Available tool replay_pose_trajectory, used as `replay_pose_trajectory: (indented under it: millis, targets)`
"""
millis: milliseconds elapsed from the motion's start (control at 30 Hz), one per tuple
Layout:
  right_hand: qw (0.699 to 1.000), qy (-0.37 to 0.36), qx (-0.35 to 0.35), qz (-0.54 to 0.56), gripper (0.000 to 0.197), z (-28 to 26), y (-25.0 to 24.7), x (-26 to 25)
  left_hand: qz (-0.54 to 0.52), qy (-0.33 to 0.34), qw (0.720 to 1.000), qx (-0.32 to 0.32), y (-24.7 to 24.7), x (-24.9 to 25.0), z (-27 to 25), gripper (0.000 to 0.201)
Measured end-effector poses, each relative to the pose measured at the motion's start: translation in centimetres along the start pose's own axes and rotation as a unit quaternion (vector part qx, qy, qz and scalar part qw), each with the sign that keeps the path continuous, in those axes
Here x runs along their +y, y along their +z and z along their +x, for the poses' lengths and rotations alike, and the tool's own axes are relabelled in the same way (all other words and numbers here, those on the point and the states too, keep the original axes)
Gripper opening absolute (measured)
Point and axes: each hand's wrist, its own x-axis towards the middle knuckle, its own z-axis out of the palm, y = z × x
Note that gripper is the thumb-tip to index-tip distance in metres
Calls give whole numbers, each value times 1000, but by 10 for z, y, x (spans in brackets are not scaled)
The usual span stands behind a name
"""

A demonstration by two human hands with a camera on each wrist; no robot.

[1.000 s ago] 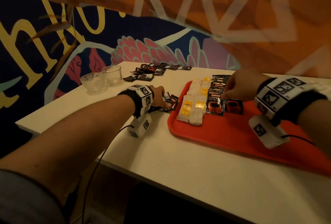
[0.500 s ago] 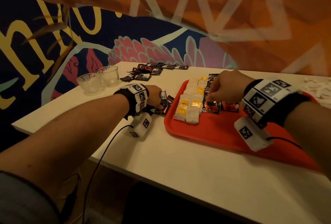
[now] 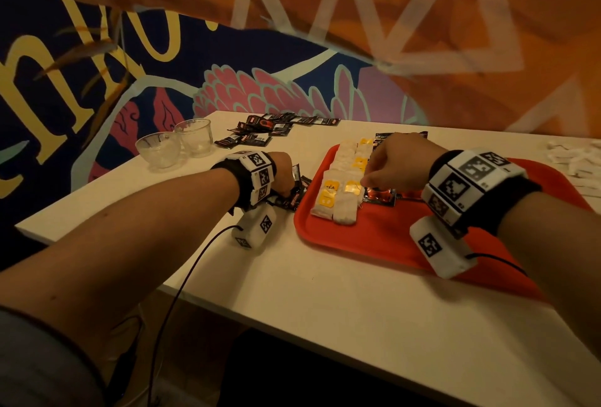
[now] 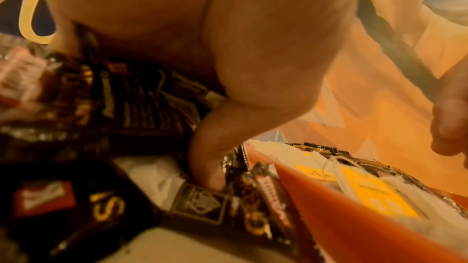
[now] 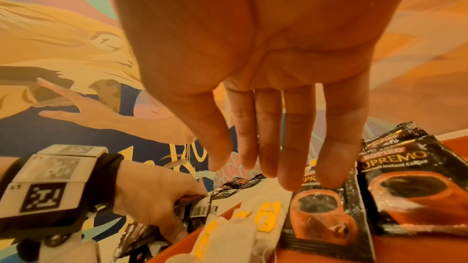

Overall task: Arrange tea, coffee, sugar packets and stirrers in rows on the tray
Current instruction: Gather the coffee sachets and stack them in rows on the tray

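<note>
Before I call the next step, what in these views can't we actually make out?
- Head view: the right hand covers the far coffee sachets.
- Head view: white items at the right edge are cut off and blurred; unidentifiable.
- Left wrist view: sachets under the left hand are motion-blurred; count unclear.
- No stirrers identifiable anywhere.

place: looks like a cafe or a hotel refreshment corner, not a home kitchen
wall: big painted mural, dark blue with pink feathers or petals, yellow lettering, orange area with pale triangle outlines; commercial decor
surface: plain white table pushed against the mural
tray: red plastic serving tray, canteen type
stock: single-serve coffee sachets printed "Kopiko Supremo", tagged tea bags, more dark sachets loose at the far edge; hospitality supplies in bulk
glassware: two small clear glass cups by the wall
light: dim, warm orange
</note>
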Motion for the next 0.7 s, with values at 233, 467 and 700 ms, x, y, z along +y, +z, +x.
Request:
replay_pose_trajectory:
  millis: [233, 467, 700]
  targets:
    - [1000, -5, -1, 28, 23, 0, 5, -1, -21, -6, 1000, 11, 3, 0, 3, 42]
    - [998, -14, -14, 66, 17, 1, 7, 3, -136, -22, 990, -2, 4, -23, -3, 46]
    - [984, -19, -34, 173, 23, 8, 8, 0, -601, -12, 799, -15, -15, -64, -24, 18]
